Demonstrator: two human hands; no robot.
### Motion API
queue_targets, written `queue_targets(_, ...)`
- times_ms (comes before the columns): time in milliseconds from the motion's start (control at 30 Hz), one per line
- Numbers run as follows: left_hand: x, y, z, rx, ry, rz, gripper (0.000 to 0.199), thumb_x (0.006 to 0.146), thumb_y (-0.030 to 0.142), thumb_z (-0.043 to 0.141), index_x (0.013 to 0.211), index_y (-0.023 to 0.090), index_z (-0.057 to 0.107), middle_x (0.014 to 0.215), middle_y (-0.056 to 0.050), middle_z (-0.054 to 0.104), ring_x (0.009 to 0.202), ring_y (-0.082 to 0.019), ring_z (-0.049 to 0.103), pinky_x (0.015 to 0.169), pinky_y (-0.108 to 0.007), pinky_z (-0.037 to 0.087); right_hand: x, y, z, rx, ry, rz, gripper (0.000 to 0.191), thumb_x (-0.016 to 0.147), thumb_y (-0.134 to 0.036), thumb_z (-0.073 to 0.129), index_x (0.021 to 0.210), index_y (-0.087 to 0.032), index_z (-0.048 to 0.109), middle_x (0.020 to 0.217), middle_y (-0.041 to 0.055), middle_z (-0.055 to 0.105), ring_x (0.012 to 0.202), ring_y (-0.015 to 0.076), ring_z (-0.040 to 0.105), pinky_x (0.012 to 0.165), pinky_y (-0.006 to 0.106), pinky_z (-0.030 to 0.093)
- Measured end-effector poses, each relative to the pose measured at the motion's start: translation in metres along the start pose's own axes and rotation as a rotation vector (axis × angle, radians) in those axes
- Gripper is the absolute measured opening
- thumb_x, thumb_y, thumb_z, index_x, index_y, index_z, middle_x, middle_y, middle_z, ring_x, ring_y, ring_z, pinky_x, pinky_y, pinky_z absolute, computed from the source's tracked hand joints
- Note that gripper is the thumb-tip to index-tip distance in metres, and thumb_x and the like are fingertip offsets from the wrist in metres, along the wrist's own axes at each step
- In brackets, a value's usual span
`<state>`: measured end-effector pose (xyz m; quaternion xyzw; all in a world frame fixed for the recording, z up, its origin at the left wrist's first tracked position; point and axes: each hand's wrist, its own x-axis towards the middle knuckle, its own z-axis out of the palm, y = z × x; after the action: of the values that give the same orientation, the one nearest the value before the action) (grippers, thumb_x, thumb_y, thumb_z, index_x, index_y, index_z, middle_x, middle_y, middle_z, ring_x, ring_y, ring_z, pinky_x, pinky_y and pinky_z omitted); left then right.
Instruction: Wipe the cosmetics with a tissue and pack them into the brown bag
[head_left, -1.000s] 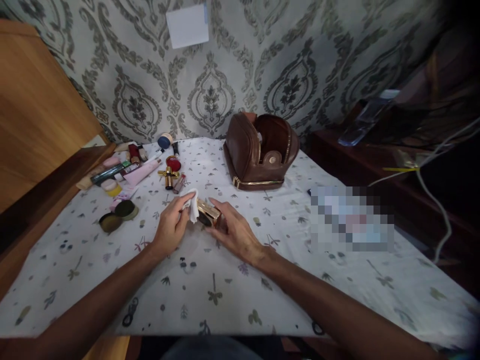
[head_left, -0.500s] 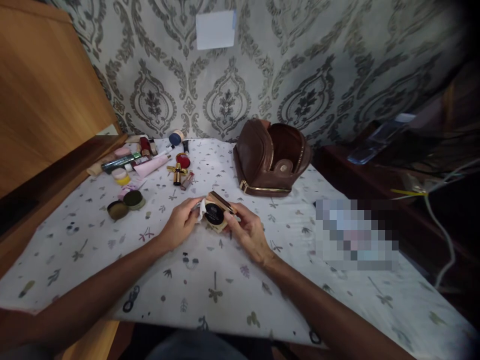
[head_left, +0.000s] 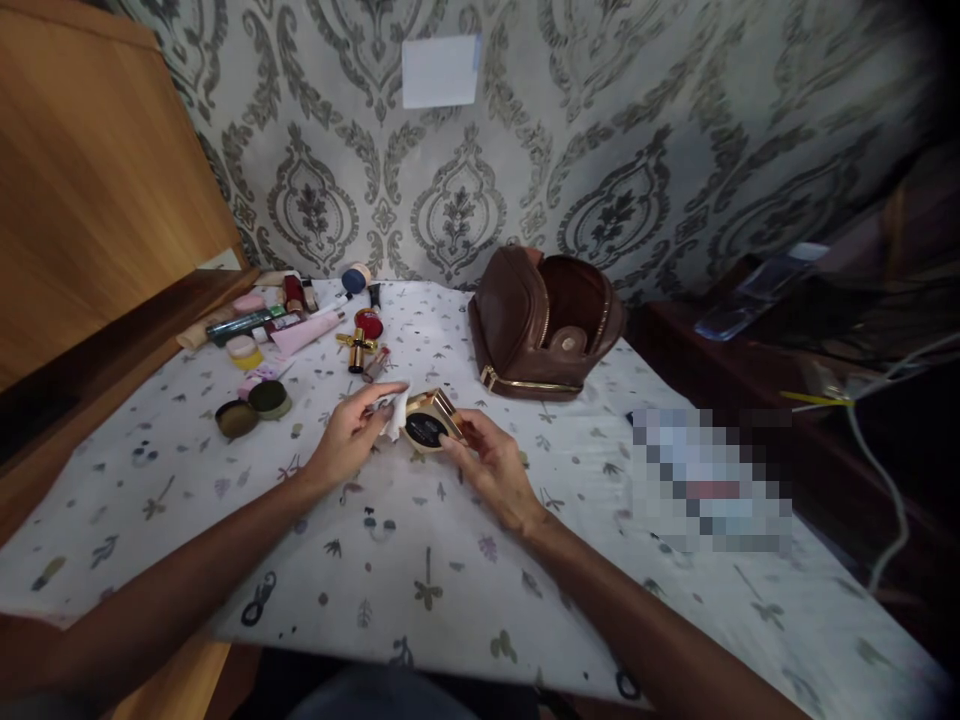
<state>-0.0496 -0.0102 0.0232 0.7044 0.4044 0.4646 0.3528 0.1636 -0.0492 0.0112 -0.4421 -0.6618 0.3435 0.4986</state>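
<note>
My right hand grips a gold cosmetic compact with a black oval on its face, held tilted above the patterned cloth. My left hand pinches a crumpled white tissue right beside the compact's left edge; whether the two touch, I cannot tell. Behind my hands lie a gold-and-black lipstick and a small pinkish tube. Left of them sits an open round jar next to a dark green lid or tin.
An unzipped brown leather bag stands at the back right. Several cosmetics, among them a pink tube and a yellow-based jar, cluster at the back left. A blurred-out packet lies on the right. A white cable hangs beyond the table edge.
The compact has turned in my right hand, showing more of its gold edge. My left hand and the tissue have moved slightly left, away from the compact's face.
</note>
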Motion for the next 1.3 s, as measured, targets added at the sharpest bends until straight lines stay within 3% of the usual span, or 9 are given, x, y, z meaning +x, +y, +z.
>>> queue_targets(67, -0.002, 0.004, 0.001, 0.083, 0.017, 0.104, 0.034, 0.098, 0.038, 0.052, 0.122, 0.019, 0.067, 0.123, -0.012, 0.067, 0.108, -0.024, 0.065, 0.083, -0.032, 0.055, 0.000, -0.004, -0.003, -0.126, 0.031, -0.050, 0.017, 0.090, -0.037, 0.063, 0.091, -0.020, 0.063, 0.087, 0.0039, 0.060, 0.079, 0.0178, 0.056, 0.074, 0.031, 0.050)
queue_targets(133, -0.005, 0.008, 0.002, 0.193, 0.001, 0.210, 0.034, 0.100, 0.034, 0.047, 0.124, 0.019, 0.066, 0.114, -0.011, 0.068, 0.102, -0.022, 0.065, 0.081, -0.031, 0.054, 0.000, -0.007, -0.006, -0.222, 0.058, -0.078, 0.018, 0.089, -0.037, 0.065, 0.086, -0.020, 0.066, 0.087, 0.0051, 0.059, 0.076, 0.0183, 0.054, 0.071, 0.032, 0.049)
queue_targets(300, -0.013, 0.016, 0.005, 0.390, -0.055, 0.399, 0.037, 0.103, 0.025, 0.039, 0.133, 0.021, 0.060, 0.103, -0.009, 0.065, 0.089, -0.019, 0.062, 0.079, -0.030, 0.052, -0.003, -0.006, -0.007, -0.286, 0.056, -0.092, 0.044, 0.086, -0.039, 0.069, 0.127, -0.025, 0.062, 0.105, 0.0075, 0.066, 0.085, 0.0221, 0.059, 0.078, 0.037, 0.051)
queue_targets(367, -0.015, 0.016, 0.007, 0.413, -0.054, 0.414, 0.038, 0.103, 0.023, 0.040, 0.136, 0.020, 0.057, 0.105, -0.009, 0.065, 0.090, -0.019, 0.062, 0.080, -0.029, 0.052, -0.003, -0.005, -0.008, -0.259, 0.050, -0.080, 0.044, 0.085, -0.039, 0.069, 0.127, -0.026, 0.061, 0.108, 0.0072, 0.067, 0.086, 0.0218, 0.060, 0.077, 0.036, 0.052)
queue_targets(533, -0.015, 0.013, 0.012, 0.358, -0.071, 0.370, 0.042, 0.101, 0.021, 0.043, 0.142, 0.021, 0.052, 0.104, -0.007, 0.068, 0.093, -0.018, 0.064, 0.083, -0.027, 0.053, -0.003, -0.003, -0.007, -0.134, 0.070, 0.009, 0.030, 0.083, -0.039, 0.069, 0.107, -0.023, 0.060, 0.094, 0.0030, 0.066, 0.079, 0.0182, 0.060, 0.064, 0.028, 0.049)
queue_targets(700, -0.015, 0.003, 0.015, 0.287, -0.118, 0.299, 0.048, 0.100, 0.022, 0.044, 0.148, 0.019, 0.044, 0.120, -0.010, 0.065, 0.105, -0.019, 0.064, 0.085, -0.028, 0.054, -0.004, 0.001, -0.004, -0.031, 0.088, 0.128, 0.034, 0.081, -0.038, 0.070, 0.103, -0.025, 0.047, 0.084, -0.0028, 0.062, 0.060, 0.0118, 0.054, 0.056, 0.024, 0.046)
queue_targets(933, -0.013, -0.003, 0.012, 0.412, -0.206, 0.239, 0.044, 0.097, 0.019, 0.045, 0.140, 0.019, 0.053, 0.094, -0.005, 0.063, 0.085, -0.019, 0.062, 0.077, -0.030, 0.052, -0.003, 0.000, -0.005, 0.040, 0.143, 0.139, 0.036, 0.081, -0.038, 0.070, 0.107, -0.024, 0.049, 0.093, 0.0006, 0.062, 0.074, 0.0148, 0.060, 0.063, 0.026, 0.052)
queue_targets(1133, -0.012, 0.002, 0.010, 0.469, -0.243, 0.158, 0.044, 0.096, 0.019, 0.044, 0.139, 0.018, 0.053, 0.093, -0.005, 0.058, 0.087, -0.019, 0.060, 0.079, -0.031, 0.051, 0.001, 0.003, -0.005, 0.052, 0.126, 0.113, 0.043, 0.080, -0.040, 0.071, 0.118, -0.022, 0.060, 0.107, 0.0064, 0.069, 0.092, 0.0207, 0.065, 0.074, 0.032, 0.056)
queue_targets(1300, -0.012, 0.003, 0.010, 0.413, -0.251, 0.098, 0.045, 0.096, 0.019, 0.044, 0.140, 0.016, 0.052, 0.099, -0.007, 0.062, 0.093, -0.021, 0.061, 0.085, -0.033, 0.050, 0.000, 0.005, -0.005, 0.062, 0.118, 0.113, 0.039, 0.081, -0.041, 0.071, 0.114, -0.022, 0.062, 0.102, 0.0045, 0.068, 0.086, 0.0191, 0.064, 0.070, 0.030, 0.056)
